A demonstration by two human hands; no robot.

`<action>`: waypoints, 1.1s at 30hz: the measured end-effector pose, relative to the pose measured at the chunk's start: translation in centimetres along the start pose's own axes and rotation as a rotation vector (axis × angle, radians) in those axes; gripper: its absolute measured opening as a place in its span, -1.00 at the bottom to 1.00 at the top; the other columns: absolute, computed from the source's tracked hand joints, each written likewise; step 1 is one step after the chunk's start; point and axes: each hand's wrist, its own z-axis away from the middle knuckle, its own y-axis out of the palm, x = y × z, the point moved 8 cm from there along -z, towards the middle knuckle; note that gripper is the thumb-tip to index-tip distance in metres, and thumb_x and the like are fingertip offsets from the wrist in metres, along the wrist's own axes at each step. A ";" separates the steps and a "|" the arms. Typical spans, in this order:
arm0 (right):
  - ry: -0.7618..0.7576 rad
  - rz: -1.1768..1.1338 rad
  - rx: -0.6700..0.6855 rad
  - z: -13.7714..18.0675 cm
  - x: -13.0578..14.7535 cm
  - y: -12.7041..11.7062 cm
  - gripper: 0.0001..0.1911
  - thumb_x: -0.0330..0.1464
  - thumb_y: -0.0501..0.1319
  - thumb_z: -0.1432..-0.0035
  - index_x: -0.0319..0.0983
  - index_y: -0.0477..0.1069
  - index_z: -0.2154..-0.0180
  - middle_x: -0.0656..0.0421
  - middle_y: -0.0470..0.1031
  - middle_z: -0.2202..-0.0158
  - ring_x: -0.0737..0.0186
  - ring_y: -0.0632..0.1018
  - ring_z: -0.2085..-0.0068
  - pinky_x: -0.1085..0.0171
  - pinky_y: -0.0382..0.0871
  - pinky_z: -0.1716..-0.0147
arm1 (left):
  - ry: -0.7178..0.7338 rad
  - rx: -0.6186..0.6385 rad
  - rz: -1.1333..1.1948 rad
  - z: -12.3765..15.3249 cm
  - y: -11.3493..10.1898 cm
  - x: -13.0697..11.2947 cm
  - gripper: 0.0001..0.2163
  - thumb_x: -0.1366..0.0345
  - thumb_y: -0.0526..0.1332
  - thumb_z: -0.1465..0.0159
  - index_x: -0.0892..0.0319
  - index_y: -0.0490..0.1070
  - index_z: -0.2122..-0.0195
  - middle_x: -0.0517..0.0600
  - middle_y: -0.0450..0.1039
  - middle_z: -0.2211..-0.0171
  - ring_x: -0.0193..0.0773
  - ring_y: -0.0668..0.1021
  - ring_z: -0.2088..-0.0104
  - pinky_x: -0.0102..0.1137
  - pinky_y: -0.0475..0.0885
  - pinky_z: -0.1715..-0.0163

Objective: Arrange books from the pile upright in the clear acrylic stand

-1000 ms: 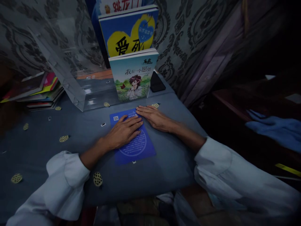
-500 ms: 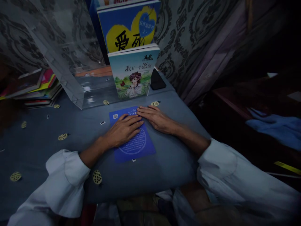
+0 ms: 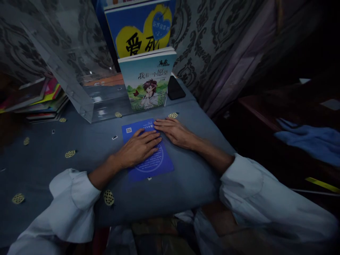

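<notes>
A blue printed sheet [image 3: 151, 168] with a QR code and a ring of small white text lies flat on the cloth-covered table. My left hand [image 3: 140, 147] rests flat across its middle, fingers stretched out and pointing right. At the sheet's upper right edge lies my right hand [image 3: 175, 132], also flat, its fingertips close to the left hand's fingers. Neither hand grips anything. Part of the sheet's print is hidden under the left hand. Just beyond the hands stands a book [image 3: 147, 85] with a drawn figure on its cover.
A clear acrylic rack [image 3: 85, 106] holds the upright books, including a taller blue-and-yellow book [image 3: 138, 30]. A dark phone [image 3: 175, 88] lies to their right. Stacked books [image 3: 45, 101] sit at the left. Blue cloth [image 3: 308, 141] lies off at the right, past the table [image 3: 186, 191] edge.
The whole view has shifted slightly. My right hand's fingertips sit a little farther from the sheet's printed logo, which shows more clearly. Both hands otherwise stay flat in nearly the same place.
</notes>
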 end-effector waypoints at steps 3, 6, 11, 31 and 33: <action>-0.014 0.003 -0.011 0.4 0.5 -0.2 -0.50 -0.52 0.04 -0.30 -0.15 0.44 -0.20 0.06 0.46 -0.26 0.06 0.41 -0.32 -0.15 0.20 -0.32 | 0.015 -0.007 -0.026 0.0 -0.2 -0.3 -0.59 0.16 -0.08 -0.55 0.19 0.35 -0.26 0.15 0.42 -0.23 -0.08 0.41 -0.28 -0.05 0.20 -0.31; -0.031 0.010 -0.011 0.9 1.0 -0.1 -0.50 -0.51 0.03 -0.32 -0.15 0.42 -0.22 0.07 0.44 -0.28 0.08 0.40 -0.33 -0.13 0.21 -0.32 | 0.025 -0.026 -0.025 0.0 -0.3 -0.4 -0.60 0.17 -0.07 -0.54 0.22 0.36 -0.25 0.16 0.46 -0.17 -0.08 0.44 -0.22 -0.08 0.25 -0.27; -0.042 0.021 0.012 1.6 1.2 0.1 -0.47 -0.51 0.01 -0.32 -0.15 0.36 -0.27 0.07 0.39 -0.32 0.10 0.35 -0.36 -0.13 0.20 -0.33 | 0.025 -0.047 -0.001 0.0 -0.3 -0.3 -0.61 0.19 -0.06 -0.54 0.19 0.35 -0.25 0.14 0.46 -0.17 -0.09 0.44 -0.22 -0.10 0.27 -0.25; -0.103 -0.011 -0.073 2.0 2.3 -1.1 -0.54 -0.55 0.07 -0.28 -0.19 0.51 -0.12 0.02 0.55 -0.17 0.07 0.49 -0.25 -0.07 0.37 -0.20 | 0.005 -0.037 0.000 1.2 0.0 -2.1 -0.56 0.11 -0.07 -0.55 0.20 0.29 -0.31 0.17 0.36 -0.30 -0.10 0.32 -0.36 -0.05 0.15 -0.34; -0.103 -0.011 -0.081 2.0 2.3 -1.2 -0.55 -0.56 0.07 -0.28 -0.19 0.52 -0.10 0.03 0.56 -0.16 0.07 0.50 -0.25 -0.06 0.36 -0.20 | 0.013 -0.035 -0.007 1.3 0.0 -2.2 -0.56 0.11 -0.07 -0.55 0.20 0.30 -0.31 0.17 0.36 -0.30 -0.09 0.32 -0.36 -0.05 0.15 -0.34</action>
